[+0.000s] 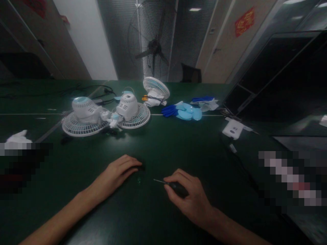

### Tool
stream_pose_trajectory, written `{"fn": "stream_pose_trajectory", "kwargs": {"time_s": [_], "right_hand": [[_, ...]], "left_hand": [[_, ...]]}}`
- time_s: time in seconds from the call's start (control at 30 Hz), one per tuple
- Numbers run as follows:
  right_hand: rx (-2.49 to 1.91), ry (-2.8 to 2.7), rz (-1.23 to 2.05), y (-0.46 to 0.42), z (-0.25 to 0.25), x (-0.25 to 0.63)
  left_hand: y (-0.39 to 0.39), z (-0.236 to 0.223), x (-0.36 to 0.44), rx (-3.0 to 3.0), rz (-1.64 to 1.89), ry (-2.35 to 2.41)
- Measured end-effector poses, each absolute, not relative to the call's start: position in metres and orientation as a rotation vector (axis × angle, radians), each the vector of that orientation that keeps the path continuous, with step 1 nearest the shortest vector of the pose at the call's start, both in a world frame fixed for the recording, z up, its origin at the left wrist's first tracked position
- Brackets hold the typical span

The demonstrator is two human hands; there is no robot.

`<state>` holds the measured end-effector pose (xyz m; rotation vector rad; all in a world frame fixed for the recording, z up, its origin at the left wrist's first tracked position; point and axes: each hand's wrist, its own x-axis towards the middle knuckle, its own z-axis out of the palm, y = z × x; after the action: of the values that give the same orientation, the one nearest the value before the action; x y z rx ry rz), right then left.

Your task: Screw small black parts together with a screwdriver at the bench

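Note:
My right hand (189, 195) is closed around the dark handle of a small screwdriver (170, 184), whose thin shaft points left over the dark green table (163, 146). My left hand (120, 172) rests on the table with fingers curled over a small dark object (140, 167) that I cannot make out. A tiny greenish piece (139, 180) lies between the two hands. Farther back lie two white and light-blue fan heads (84, 117) (131, 112) face down, and a third small fan (155, 90) behind them.
Light-blue fan blades (187, 112) and blue gloves (170, 110) lie at mid-right beside a small bag (206, 102). A white adapter with a cable (233, 128) sits at right. Black cables (99, 92) run at the back left. A large standing fan (153, 47) is beyond the table.

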<state>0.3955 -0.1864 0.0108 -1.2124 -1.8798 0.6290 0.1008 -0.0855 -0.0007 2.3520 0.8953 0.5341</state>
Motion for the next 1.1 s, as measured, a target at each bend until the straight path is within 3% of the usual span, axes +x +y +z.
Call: {"fn": "stream_pose_trajectory", "kwargs": {"time_s": [0.17,0.27,0.5,0.67,0.97,1.1], "right_hand": [[-1.235,-1.864,0.655,-0.187,0.012,0.398],[-1.237,-1.841,0.669,-0.187,0.012,0.398],[-1.27,-1.781,0.651,-0.185,0.011,0.399],[-1.259,-1.778,0.656,-0.186,0.012,0.399],[-1.28,-1.808,0.666,-0.186,0.013,0.4],[-1.267,-1.805,0.684,-0.186,0.012,0.401]], "left_hand": [[-0.046,0.001,0.039,2.309,0.582,1.42],[-0.049,0.005,0.042,2.266,0.583,1.529],[-0.12,0.011,0.121,2.397,0.514,0.853],[-0.108,0.003,0.104,2.551,0.42,0.64],[-0.017,-0.012,-0.027,2.442,0.504,1.568],[-0.01,-0.009,-0.051,2.413,0.505,1.72]]}}
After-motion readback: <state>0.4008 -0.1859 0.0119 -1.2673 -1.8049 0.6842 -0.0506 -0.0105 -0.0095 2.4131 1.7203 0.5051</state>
